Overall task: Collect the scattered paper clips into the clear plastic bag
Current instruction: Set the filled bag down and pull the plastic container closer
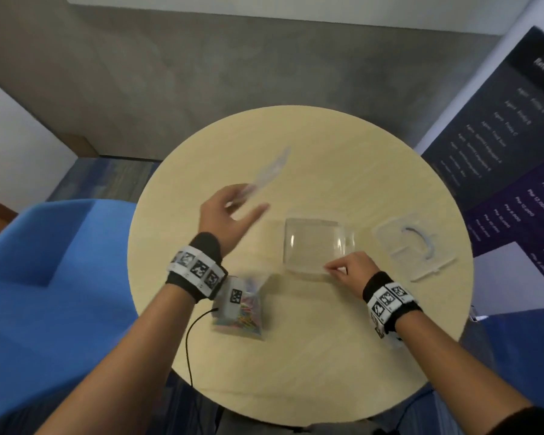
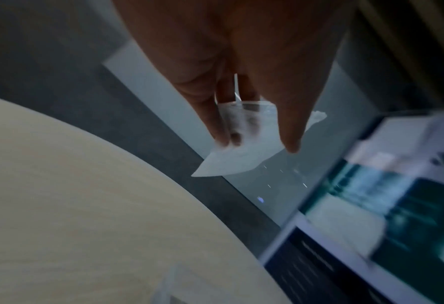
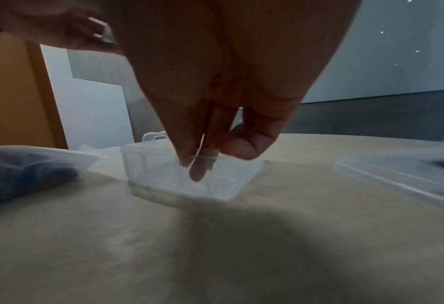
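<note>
A clear plastic bag (image 1: 269, 172), empty and limp, hangs pinched between my left fingers (image 2: 219, 127), trailing away past their tips. A second bag (image 1: 244, 312), stuffed with colourful paper clips (image 1: 248, 320), lies flat below my left wrist, well behind those fingers.

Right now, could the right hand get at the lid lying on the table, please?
Probably yes: the lid lies uncovered just right of the right hand, nothing between them. That hand would first have to release the clear box rim it pinches.
</note>
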